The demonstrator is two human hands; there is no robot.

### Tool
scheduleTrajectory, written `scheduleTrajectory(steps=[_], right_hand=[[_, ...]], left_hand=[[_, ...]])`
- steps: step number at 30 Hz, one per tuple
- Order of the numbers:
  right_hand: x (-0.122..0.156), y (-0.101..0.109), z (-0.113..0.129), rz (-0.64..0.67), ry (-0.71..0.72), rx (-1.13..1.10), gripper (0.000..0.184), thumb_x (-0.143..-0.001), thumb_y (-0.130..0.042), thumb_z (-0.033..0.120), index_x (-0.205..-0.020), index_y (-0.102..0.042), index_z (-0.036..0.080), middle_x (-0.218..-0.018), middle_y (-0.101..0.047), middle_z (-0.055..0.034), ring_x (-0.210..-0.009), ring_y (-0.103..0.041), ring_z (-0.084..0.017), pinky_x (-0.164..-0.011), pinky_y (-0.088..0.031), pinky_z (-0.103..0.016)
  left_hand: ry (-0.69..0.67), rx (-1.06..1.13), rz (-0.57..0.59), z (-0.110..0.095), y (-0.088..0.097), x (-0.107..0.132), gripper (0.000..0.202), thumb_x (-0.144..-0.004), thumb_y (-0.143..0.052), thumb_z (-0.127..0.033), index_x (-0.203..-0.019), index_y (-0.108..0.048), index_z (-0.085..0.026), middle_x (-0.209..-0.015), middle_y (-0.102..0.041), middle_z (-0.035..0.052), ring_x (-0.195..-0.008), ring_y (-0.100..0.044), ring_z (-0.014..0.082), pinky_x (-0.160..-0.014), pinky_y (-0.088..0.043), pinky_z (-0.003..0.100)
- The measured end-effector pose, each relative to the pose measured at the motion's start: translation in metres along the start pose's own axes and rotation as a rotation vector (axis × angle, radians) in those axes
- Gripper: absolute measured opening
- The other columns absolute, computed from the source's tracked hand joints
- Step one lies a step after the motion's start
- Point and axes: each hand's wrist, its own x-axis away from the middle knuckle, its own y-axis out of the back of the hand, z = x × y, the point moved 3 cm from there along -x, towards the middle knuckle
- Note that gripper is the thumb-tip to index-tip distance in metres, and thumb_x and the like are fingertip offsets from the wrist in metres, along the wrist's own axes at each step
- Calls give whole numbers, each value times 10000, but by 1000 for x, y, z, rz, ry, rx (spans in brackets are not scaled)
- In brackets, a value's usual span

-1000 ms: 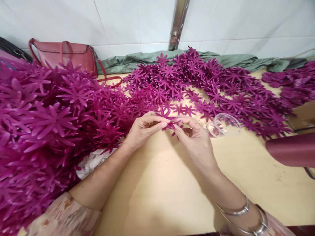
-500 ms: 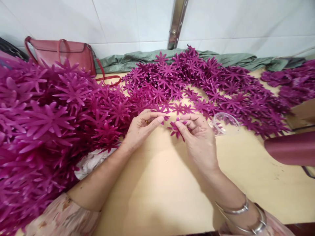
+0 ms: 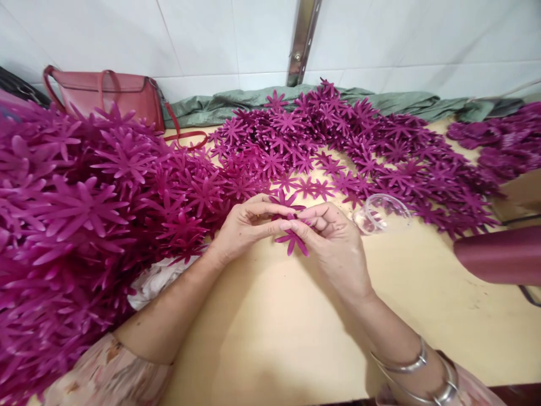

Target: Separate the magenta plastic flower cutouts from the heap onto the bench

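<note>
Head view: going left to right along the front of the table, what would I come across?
A heap of magenta flowers, left hand, single magenta flower, right hand, clear plastic cup, dark red tube-like object at the right edge.

small magenta star-petal flower [image 3: 291, 241], flat, held above tan tabletop w/ petals splayed downward.

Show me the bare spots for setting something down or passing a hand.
Bare table between the forearms, up to the left hand and right hand pinching a flower; also from the clear cup to the maroon roll. Crowded: flower heap at left, flower spread along the wall.
</note>
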Motion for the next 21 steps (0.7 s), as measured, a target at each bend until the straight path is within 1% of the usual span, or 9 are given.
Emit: scheduleTrajectory(steps=[2, 4, 7, 8, 10, 12, 15, 17, 21], right_hand=[[-1, 0, -3, 13, -27, -25, 321, -791, -897, 339, -857, -603, 229, -683, -776, 16, -570, -760, -187, -508, -599, -271], [-2, 1, -6, 12, -41, -42, 325, -781, -903, 364, -845, -614, 229, -679, -776, 19, -557, -744, -179, -505, -595, -275], [-4, 3, -7, -13, -37, -35, 306, -782, -900, 386, -822, -643, 225, -631, -745, 34, -520, -698, -153, -486, -563, -260], [-5, 4, -7, -22, -35, -29, 304, -779, -902, 394, -826, -654, 224, -637, -743, 35, -527, -692, -145, -500, -562, -256], [-6, 5, -7, -21, -41, -15, 321, -751, -922, 393, -876, -678, 227, -696, -760, 33, -594, -707, -139, -568, -578, -256], [-7, 5, -8, 8, -58, -8, 369, -719, -943, 368, -954, -691, 237, -773, -781, 30, -674, -726, -142, -646, -592, -264], [-9, 6, -10, 38, -61, 5, 356, -730, -932, 320, -985, -696, 242, -809, -783, 30, -716, -722, -137, -715, -590, -274], [-9, 8, -11, 20, -37, 17, 298, -751, -914, 315, -937, -696, 238, -802, -771, 31, -723, -711, -130, -724, -582, -269], [-8, 9, -13, 15, -23, 95, 258, -771, -897, 327, -881, -687, 227, -781, -750, 24, -703, -682, -127, -676, -548, -260]], left_hand=[[37, 57, 21, 1, 0, 0, 225, -810, -876, -330, -1031, -863, -291, -849, -635, 14, -765, -602, 141, -675, -481, 260], [59, 110, 25, 2, -1, 0, 207, -787, -892, -342, -981, -865, -274, -841, -635, 11, -726, -602, 132, -640, -480, 256], [30, 131, 11, 4, -2, -1, 132, -781, -897, -333, -852, -850, -231, -839, -658, 17, -752, -621, 131, -698, -505, 258], [16, 132, 0, 4, -1, -2, 126, -790, -891, -328, -831, -840, -221, -845, -667, 19, -767, -626, 130, -724, -509, 257], [1, 142, -41, 6, 0, -3, 136, -812, -872, -333, -823, -823, -207, -852, -683, 19, -783, -630, 126, -761, -511, 254], [4, 159, -104, 9, 2, -4, 168, -805, -877, -347, -824, -807, -196, -851, -695, 15, -790, -631, 125, -778, -510, 253], [20, 176, -161, 13, 4, -4, 225, -775, -899, -372, -832, -790, -183, -835, -704, 9, -767, -630, 125, -754, -511, 255], [11, 184, -159, 13, 3, -4, 232, -774, -898, -372, -836, -784, -180, -835, -709, 10, -764, -635, 128, -753, -516, 259], [0, 158, -104, 10, 0, -3, 202, -807, -873, -356, -836, -779, -179, -831, -702, 16, -783, -639, 131, -773, -519, 262]])
